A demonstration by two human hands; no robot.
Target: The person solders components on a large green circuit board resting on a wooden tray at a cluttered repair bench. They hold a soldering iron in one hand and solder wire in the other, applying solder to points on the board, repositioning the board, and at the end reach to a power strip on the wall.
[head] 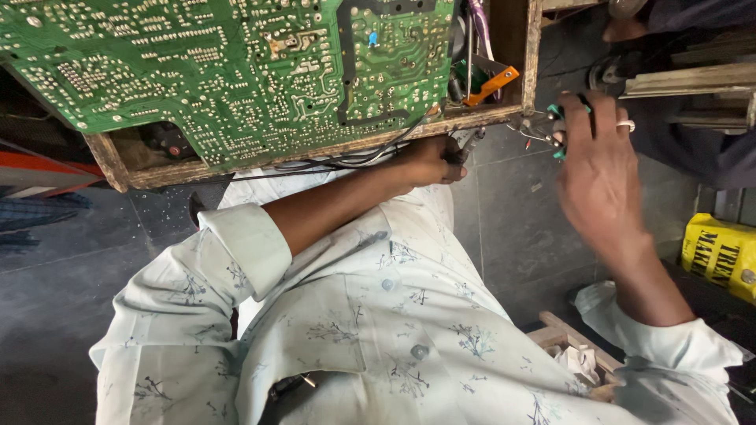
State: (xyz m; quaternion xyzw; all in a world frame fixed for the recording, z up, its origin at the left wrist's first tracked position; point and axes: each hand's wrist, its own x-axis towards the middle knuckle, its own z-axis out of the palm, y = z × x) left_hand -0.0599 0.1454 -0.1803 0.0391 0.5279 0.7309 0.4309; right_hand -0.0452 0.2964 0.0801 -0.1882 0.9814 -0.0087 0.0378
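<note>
A large green circuit board (220, 71) with many solder joints sits tilted in a wooden frame (331, 145) at the top of the view. My left hand (431, 161) reaches under the frame's lower edge and is closed around a thin dark tool or cable; which one is hard to tell. My right hand (600, 177), a ring on one finger, grips a small teal-handled pliers (551, 130) whose metal jaws point at the frame's right corner. Black wires (346, 160) run along the frame's lower edge.
An orange part (490, 85) sticks out at the board's right side. A yellow packet (718, 253) lies at the right. Another person's dark sleeve (709, 145) shows at the upper right. Grey stone floor (520, 228) lies below, and wooden pieces (567, 334) rest by my right sleeve.
</note>
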